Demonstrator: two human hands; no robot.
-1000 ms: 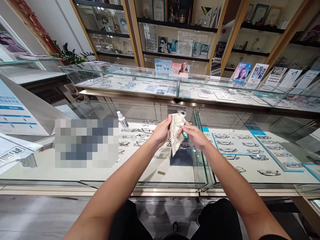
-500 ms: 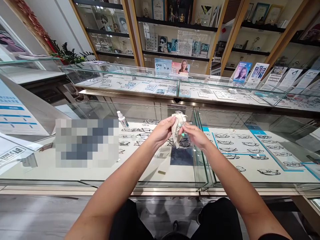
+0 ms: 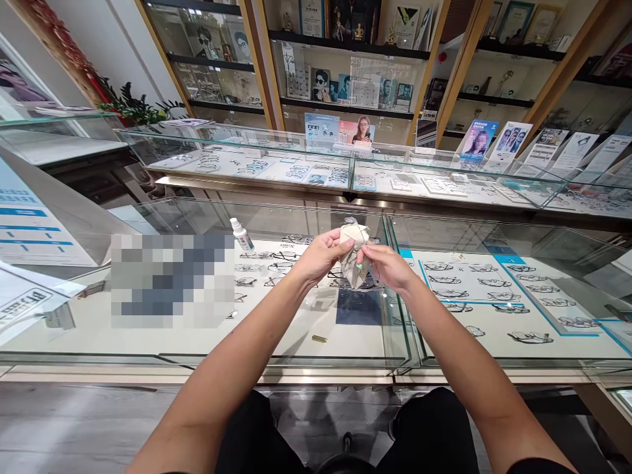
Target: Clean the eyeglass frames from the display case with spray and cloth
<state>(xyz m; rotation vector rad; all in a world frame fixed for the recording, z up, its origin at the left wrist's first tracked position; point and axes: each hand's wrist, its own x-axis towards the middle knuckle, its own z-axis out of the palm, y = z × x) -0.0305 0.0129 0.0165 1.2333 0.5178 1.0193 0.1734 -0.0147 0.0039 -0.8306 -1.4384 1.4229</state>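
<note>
Both hands raised together above the glass counter (image 3: pixel 296 342), meeting just over the seam between two display cases. Left hand (image 3: pixel 320 258) closed on a pale beige cloth (image 3: pixel 353 253), thumb and fingers pinching its upper left edge. Right hand (image 3: pixel 388 266) closed on the same cloth from the other side, fingertips pressed into the bunched fabric. The cloth sits directly between the two hands, gathered at the top and tapering to a point that hangs downward, so its long axis runs roughly vertical; neither hand is clearly nearer, each touching it from its own side. Something small seems wrapped inside the folds, with a hint of green at the right fingertips, but the cloth covers it and I cannot tell what it is. On the counter top, well to the left of the left hand, a small white spray bottle (image 3: pixel 241 237) stands upright, apart from everything else. Under the glass, rows of eyeglass frames (image 3: pixel 269 266) lie on a pale lining, and more frames (image 3: pixel 474 283) fill the right-hand case. A small brass-coloured piece (image 3: pixel 318 339) lies nearer the person, below the hands. Beyond, a second counter (image 3: pixel 345 168) and shelving with display cards.
</note>
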